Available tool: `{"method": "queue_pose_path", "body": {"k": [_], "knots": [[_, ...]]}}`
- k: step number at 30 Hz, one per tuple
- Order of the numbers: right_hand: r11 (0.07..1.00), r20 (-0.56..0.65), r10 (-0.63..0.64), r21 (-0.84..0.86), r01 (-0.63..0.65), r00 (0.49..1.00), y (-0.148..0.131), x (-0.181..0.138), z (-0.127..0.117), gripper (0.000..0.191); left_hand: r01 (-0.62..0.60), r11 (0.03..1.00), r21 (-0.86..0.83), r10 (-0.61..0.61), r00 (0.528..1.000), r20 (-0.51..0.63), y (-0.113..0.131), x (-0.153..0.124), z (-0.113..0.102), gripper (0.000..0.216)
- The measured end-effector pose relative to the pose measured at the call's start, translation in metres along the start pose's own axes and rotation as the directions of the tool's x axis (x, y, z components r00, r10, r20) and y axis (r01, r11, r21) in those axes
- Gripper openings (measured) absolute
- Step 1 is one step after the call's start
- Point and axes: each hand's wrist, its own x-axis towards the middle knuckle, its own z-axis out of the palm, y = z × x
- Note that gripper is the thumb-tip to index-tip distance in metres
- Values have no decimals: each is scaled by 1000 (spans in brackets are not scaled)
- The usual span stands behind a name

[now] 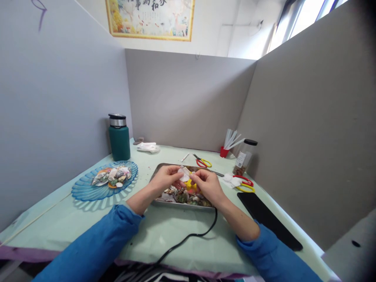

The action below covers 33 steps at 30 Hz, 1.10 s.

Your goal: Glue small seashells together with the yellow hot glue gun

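Note:
Over a metal tray, my left hand holds a flat white shell between thumb and fingers. My right hand is closed in a pinch at the shell's right edge; whether a smaller piece is also between its fingertips I cannot make out. Several shells and stones lie in the tray below both hands. Among them is a yellow object, partly hidden by my fingers, its kind unclear. A black cable runs from the tray's near right corner to the table's front edge.
On the left are a blue shell-shaped plate of shells and a green bottle. Scissors lie behind the tray. To the right are red-and-yellow scissors, white tissue, a jar, a red cup of translucent sticks and a black slab.

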Motion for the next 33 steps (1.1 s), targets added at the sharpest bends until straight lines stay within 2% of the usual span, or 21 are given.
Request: {"method": "queue_pose_path", "body": {"k": [4, 15, 33], "knots": [[1000, 9, -8, -7, 9, 1000, 1, 0, 0, 30, -8, 1000, -10, 8, 999, -40, -1, 1, 0, 39], [998, 25, 41, 55, -43, 999, -2, 1, -1, 30, 8, 999, -32, -9, 1000, -22, -1, -1, 0, 41], [996, -4, 37, 78, -36, 999, -2, 1, -2, 29, 33, 995, -91, -36, 999, -34, 7, -5, 6, 47]]}}
